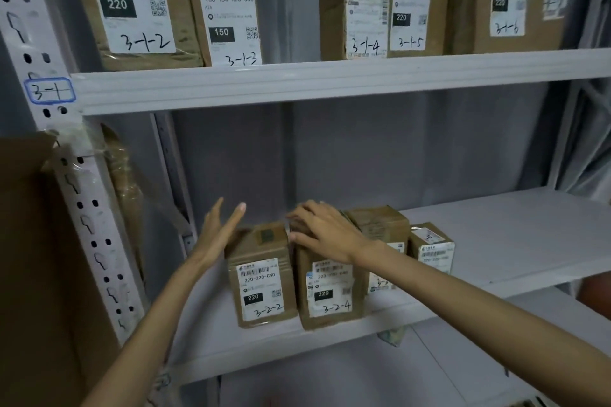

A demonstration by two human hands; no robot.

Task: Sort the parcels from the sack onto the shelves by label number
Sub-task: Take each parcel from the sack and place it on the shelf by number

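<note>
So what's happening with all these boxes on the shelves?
A person is sorting labelled parcels onto shelves. Their right hand rests on top of the parcel marked 3-2-4 on the middle shelf, while the left hand hovers open beside the parcel marked 3-2-2. The upper shelf already holds parcels numbered 3-1-2 onward.
</note>
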